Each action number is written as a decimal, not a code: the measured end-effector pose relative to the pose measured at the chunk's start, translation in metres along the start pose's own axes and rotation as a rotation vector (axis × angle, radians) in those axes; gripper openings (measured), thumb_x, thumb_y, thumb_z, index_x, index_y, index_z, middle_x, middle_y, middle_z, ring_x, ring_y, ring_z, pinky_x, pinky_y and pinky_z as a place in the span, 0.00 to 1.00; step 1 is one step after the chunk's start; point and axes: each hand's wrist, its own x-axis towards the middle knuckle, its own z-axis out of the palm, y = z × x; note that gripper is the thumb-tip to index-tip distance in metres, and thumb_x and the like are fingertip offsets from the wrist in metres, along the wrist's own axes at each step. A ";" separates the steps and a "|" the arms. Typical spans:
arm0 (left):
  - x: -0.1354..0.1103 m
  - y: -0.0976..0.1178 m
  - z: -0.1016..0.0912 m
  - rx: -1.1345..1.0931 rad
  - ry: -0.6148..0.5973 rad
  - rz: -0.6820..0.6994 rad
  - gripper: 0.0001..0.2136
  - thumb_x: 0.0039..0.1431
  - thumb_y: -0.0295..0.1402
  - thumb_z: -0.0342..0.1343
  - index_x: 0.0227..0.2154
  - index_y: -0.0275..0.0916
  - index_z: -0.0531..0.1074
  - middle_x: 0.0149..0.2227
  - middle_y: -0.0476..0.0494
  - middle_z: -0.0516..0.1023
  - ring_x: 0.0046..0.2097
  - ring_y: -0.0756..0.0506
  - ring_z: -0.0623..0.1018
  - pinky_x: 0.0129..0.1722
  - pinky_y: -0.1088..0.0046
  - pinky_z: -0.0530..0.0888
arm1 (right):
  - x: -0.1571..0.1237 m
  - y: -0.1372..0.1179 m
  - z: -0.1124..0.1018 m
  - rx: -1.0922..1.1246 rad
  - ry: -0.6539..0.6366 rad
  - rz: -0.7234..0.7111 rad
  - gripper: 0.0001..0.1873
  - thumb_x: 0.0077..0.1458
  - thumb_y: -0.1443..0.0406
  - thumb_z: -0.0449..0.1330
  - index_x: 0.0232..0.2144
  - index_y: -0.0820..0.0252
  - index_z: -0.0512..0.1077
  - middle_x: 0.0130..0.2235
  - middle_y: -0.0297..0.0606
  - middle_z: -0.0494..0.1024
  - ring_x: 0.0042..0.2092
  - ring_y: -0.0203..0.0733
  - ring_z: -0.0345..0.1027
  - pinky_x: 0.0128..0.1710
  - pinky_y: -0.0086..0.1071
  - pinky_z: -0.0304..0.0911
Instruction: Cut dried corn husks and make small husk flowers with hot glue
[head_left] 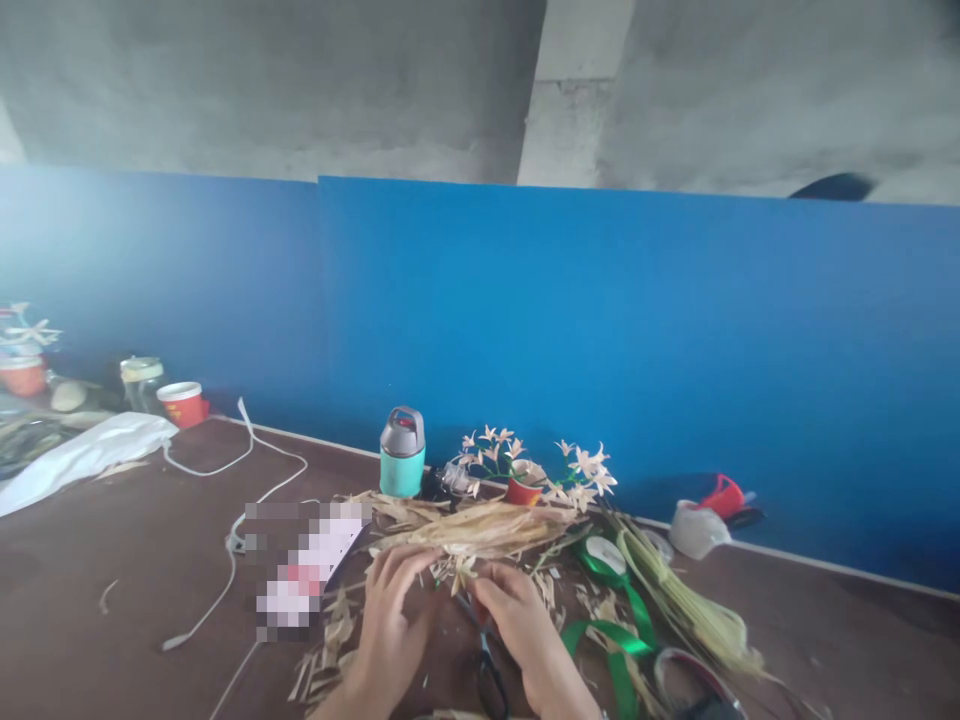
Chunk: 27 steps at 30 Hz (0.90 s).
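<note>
So there's this little husk-like flower (462,576) between the two hands, just above the tabletop (135,600), all thin, pointy, cream-yellow petals. The right hand (517,612) looks to have it pinched in its fingertips. The left hand (391,605) curves in an arch right beside it, but from where I'm standing I can't tell if those fingers are gripping anything.

Below them are scissors (491,680) with dark loop handles. Papery, curled scraps (337,620) are scattered around, and just past the hands lies a wrinkly, streaky heap of dry husks (491,528). Off to the right: shiny green ribbon (611,637) in loose loops, plus a bundle of long, stringy, pale-green strands (686,600).

Further back, star-shaped pale blooms (589,465) on green stems surround a red paper-looking cup (523,492), near a rounded turquoise flask (402,472) with a grey lid. Behind everything, a smooth blue panel (600,320) and rough grey concrete (300,80).
</note>
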 end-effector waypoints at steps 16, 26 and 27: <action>-0.002 -0.003 0.001 0.068 0.035 0.121 0.05 0.53 0.35 0.56 0.25 0.42 0.72 0.35 0.43 0.74 0.40 0.42 0.71 0.39 0.65 0.70 | 0.001 0.013 0.006 -0.225 -0.109 -0.161 0.09 0.44 0.62 0.57 0.19 0.62 0.66 0.18 0.29 0.62 0.23 0.32 0.52 0.23 0.26 0.49; 0.001 -0.006 0.003 -0.105 0.082 -0.006 0.07 0.52 0.38 0.56 0.26 0.41 0.74 0.33 0.43 0.76 0.39 0.42 0.73 0.39 0.65 0.72 | -0.001 0.005 0.004 -0.162 -0.056 -0.238 0.15 0.49 0.55 0.56 0.28 0.62 0.71 0.22 0.30 0.65 0.25 0.35 0.56 0.26 0.26 0.53; 0.001 -0.006 0.003 -0.116 0.084 -0.018 0.07 0.52 0.39 0.56 0.25 0.41 0.74 0.33 0.43 0.76 0.39 0.42 0.74 0.39 0.64 0.72 | -0.001 0.004 0.003 -0.157 -0.026 -0.251 0.16 0.49 0.54 0.56 0.29 0.61 0.71 0.22 0.30 0.65 0.26 0.35 0.56 0.26 0.26 0.54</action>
